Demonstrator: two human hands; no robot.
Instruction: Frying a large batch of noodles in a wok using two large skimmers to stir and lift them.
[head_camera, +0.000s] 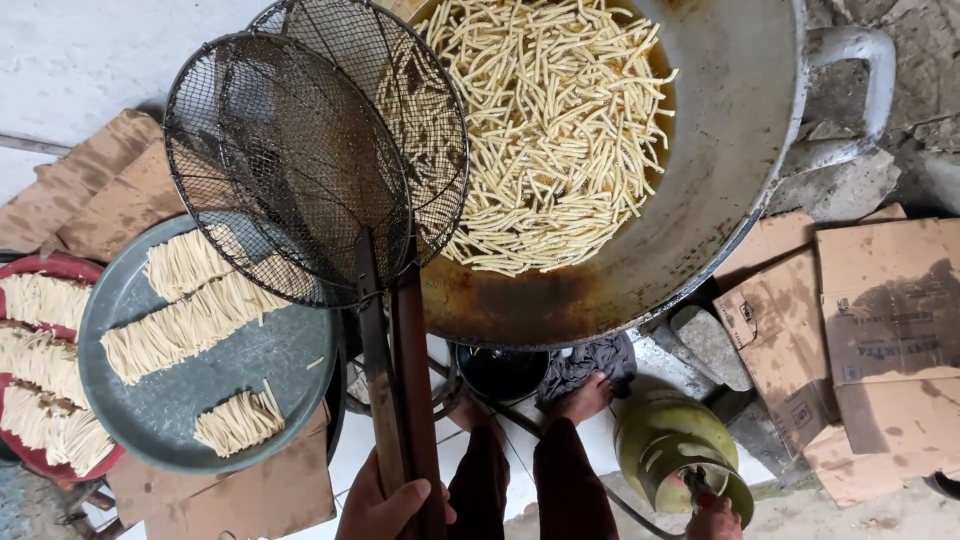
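We hold two wire skimmers by their long wooden handles, both gripped together in our left hand (385, 510) at the bottom centre of the frame; the fingers are closed tight around the two handles. The round mesh baskets rise to the upper left of centre; the front skimmer (285, 170) overlaps the rear skimmer (400, 100), and both are empty of dough. The rear one reaches over the rim of the big metal wok (720, 190) in the upper right; it seems to be above the oil, not in it, but we cannot tell this for sure.

Our right hand (715, 520) is at the lower right, at the valve of the green gas cylinder (675, 445); only a small part of it shows, so we cannot tell how far its fingers are open or whether they hold something.

In the wok many pale dough sticks (555, 120) float in the oil; they look light yellow, so we judge the frying is not finished. On the grey round tray (180, 400) at the left lie three bundles of raw strips (190, 320); more lie on the red tray (40, 380) at the left edge; so several batches wait uncooked. Flattened cardboard (880, 330) covers the floor at the right; our bare foot (585, 395) shows under the wok.
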